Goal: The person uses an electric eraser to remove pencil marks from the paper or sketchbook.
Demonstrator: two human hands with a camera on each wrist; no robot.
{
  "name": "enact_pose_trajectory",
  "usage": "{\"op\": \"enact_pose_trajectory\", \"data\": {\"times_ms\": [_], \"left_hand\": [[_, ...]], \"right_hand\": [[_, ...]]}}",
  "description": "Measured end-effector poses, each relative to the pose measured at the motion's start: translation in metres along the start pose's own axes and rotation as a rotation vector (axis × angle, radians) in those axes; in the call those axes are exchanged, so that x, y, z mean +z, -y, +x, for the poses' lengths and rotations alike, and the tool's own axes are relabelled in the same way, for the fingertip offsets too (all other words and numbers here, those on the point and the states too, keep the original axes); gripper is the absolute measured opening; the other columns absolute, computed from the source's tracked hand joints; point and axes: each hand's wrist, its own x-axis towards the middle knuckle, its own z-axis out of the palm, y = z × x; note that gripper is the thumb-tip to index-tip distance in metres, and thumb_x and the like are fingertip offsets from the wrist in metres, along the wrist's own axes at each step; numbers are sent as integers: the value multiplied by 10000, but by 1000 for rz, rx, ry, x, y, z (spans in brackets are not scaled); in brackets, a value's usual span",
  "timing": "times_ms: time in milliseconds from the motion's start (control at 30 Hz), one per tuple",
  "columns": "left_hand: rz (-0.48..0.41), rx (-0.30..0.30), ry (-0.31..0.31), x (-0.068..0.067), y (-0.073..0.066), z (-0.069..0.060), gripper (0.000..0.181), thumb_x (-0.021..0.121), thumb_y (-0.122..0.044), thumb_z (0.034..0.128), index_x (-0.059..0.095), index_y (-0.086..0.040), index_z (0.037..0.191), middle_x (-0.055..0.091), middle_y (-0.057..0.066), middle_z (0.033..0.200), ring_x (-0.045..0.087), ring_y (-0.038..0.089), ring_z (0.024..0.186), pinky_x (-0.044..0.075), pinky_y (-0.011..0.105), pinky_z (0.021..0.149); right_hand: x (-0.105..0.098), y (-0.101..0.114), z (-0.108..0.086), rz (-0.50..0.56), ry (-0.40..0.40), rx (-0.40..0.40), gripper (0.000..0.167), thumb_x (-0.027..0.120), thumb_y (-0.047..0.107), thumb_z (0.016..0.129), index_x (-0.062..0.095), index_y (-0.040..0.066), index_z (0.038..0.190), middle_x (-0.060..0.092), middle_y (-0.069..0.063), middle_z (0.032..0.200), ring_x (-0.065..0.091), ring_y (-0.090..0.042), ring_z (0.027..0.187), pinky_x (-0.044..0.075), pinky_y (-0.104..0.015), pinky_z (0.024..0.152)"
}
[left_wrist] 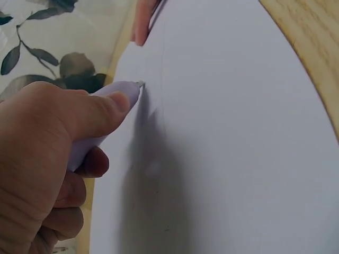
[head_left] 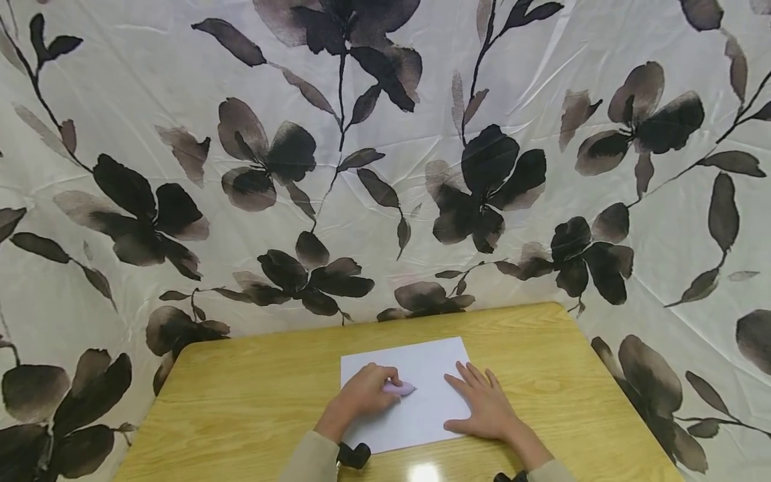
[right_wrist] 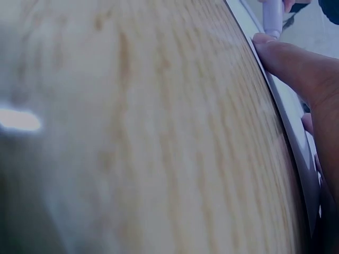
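Note:
A sheet of white paper (head_left: 421, 422) lies on the wooden table. My left hand (head_left: 367, 389) grips a lavender pen-shaped tool (head_left: 400, 388) over the paper's left half, thumb along its body. In the left wrist view, the tool (left_wrist: 123, 91) ends in a small metal tip just above or at the paper; contact is unclear. A faint straight line runs along the sheet near the tip. My right hand (head_left: 486, 405) rests on the paper's right edge with fingers spread. In the right wrist view, its thumb (right_wrist: 288, 61) lies on the sheet.
The yellowish wooden table (head_left: 241, 402) extends around the paper on all sides. Behind and beside it hangs a white cloth (head_left: 385, 254) with dark flower prints. A bright light reflection shows on the table near the front edge.

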Motion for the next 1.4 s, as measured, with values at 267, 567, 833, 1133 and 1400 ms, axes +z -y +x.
{"op": "enact_pose_trajectory", "data": {"times_ms": [267,567,833,1133,1400], "left_hand": [[-14,13,3,1,0,-4,139,796,-200,767,701,-226,865,645,-120,847,486,80,720,412,258,663],[1,-16,-26,1,0,-9,146,800,-187,753,699,-219,854,644,-103,830,486,95,713,416,274,669],[9,-29,-23,6,-4,-6,144,801,-207,761,701,-234,861,644,-110,845,490,94,735,426,290,693],[17,-61,-9,4,-7,-3,142,795,-207,769,706,-240,873,639,-104,850,492,99,737,426,292,693],[-1,-34,11,8,-8,1,132,790,-208,772,698,-234,864,638,-121,841,488,85,719,416,271,675]], "right_hand": [[1,2,-2,-6,-22,2,959,547,817,728,462,197,1455,295,-144,1547,233,-364,1410,103,-649,1051],[4,-2,-6,3,-31,6,948,551,810,733,460,204,1456,292,-137,1550,223,-358,1416,101,-643,1053],[3,-1,-4,13,5,22,963,502,840,735,421,237,1481,244,-102,1575,172,-319,1439,70,-616,1075],[1,0,-2,20,14,24,964,507,839,732,424,236,1480,242,-104,1575,167,-324,1439,61,-624,1071],[0,-1,-5,3,0,24,965,521,834,729,443,219,1468,267,-118,1563,195,-337,1430,79,-628,1069]]}}
